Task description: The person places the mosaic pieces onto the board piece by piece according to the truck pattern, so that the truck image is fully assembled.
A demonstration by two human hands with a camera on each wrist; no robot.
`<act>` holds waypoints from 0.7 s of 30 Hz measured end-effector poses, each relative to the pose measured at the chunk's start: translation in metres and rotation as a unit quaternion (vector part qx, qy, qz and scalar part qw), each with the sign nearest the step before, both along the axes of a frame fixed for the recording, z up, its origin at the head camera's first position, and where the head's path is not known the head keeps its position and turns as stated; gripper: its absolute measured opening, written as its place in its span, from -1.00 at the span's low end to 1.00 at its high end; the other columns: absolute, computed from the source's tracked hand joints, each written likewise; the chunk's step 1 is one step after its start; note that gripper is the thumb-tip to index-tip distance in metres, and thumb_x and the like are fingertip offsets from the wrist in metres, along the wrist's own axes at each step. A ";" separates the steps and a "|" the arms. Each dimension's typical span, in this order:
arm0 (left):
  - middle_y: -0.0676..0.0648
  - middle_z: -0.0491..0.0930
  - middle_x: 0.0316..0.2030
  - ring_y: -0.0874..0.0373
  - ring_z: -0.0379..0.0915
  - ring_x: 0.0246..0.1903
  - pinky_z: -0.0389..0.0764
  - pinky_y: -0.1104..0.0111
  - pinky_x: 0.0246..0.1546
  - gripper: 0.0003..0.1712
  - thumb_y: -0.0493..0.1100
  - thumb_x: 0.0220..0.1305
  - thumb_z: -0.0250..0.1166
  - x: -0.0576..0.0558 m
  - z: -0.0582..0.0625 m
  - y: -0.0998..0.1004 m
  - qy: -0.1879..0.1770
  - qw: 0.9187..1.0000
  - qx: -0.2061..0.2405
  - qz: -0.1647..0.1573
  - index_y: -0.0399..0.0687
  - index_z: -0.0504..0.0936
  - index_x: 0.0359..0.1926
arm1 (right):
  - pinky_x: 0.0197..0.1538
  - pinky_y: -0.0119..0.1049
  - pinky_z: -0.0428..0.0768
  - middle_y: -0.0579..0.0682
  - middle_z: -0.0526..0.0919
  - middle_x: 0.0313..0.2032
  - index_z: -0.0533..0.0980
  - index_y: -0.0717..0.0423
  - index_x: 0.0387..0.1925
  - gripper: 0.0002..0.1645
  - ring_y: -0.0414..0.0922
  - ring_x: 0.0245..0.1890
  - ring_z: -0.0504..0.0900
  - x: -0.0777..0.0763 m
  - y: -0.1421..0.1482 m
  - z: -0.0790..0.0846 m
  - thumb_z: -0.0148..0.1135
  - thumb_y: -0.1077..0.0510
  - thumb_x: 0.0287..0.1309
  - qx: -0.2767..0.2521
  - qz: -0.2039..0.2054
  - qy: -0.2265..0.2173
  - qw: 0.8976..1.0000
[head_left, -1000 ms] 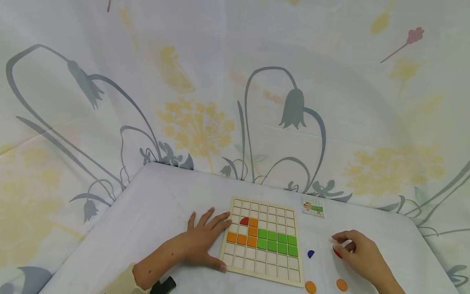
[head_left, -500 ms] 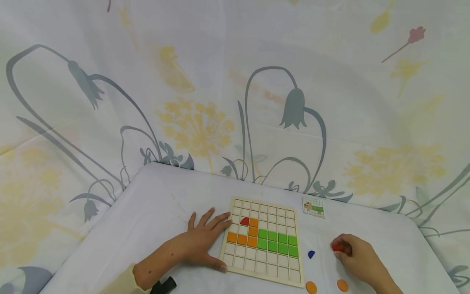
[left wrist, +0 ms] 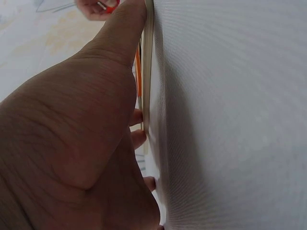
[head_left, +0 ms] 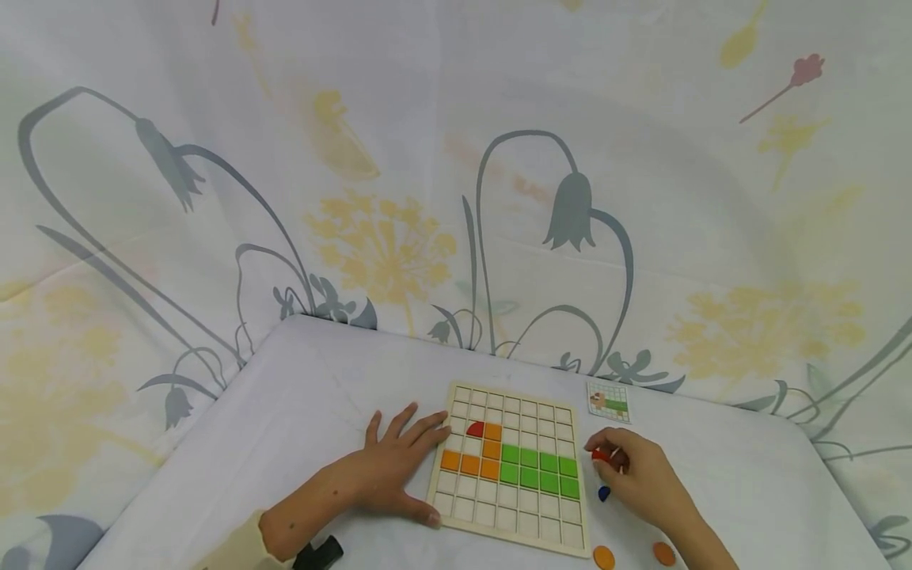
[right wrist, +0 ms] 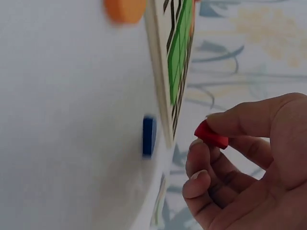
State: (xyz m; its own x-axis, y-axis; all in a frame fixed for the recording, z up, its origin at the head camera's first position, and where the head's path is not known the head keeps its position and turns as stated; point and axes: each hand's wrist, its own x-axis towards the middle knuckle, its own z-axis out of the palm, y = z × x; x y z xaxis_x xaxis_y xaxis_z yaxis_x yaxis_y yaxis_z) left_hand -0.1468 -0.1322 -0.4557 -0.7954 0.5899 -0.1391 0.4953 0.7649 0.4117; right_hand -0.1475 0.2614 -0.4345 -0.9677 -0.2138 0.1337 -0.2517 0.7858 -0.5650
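My left hand [head_left: 395, 467] lies with spread, straight fingers at the left edge of a wooden grid board [head_left: 527, 534], thumb and fingertips right at its rim. On the board, orange square tiles [head_left: 490, 449], a block of green tiles [head_left: 537, 469] and one red quarter-round tile [head_left: 475, 429] fill some cells. My right hand [head_left: 637, 475] pinches a small red piece [right wrist: 214, 136] between thumb and fingers, raised just right of the board. Under that hand in the head view, a dark blue half-round piece [head_left: 604, 493] lies on the white table.
Two orange discs [head_left: 603, 557] lie near the board's lower right corner. A small pattern card [head_left: 609, 401] sits behind, to the board's upper right. A black object [head_left: 318, 553] is by the left wrist. Patterned fabric [head_left: 399, 198] hangs behind the table [head_left: 342, 364].
My right hand has picked the red piece up off the table and carried it left, close to the board's right edge. The left hand stays where it was.
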 end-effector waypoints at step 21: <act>0.07 -0.06 0.70 -0.31 -0.27 0.66 -0.13 -0.62 0.36 0.38 0.63 -0.07 0.48 -0.002 -0.002 0.001 0.015 1.000 -0.002 0.009 0.18 0.18 0.66 | -0.27 -0.38 0.65 -0.16 0.69 -0.32 0.63 0.06 -0.25 -0.78 -0.29 -0.39 0.59 -0.027 -0.115 -0.006 0.40 0.43 0.22 -0.111 0.128 0.011 0.985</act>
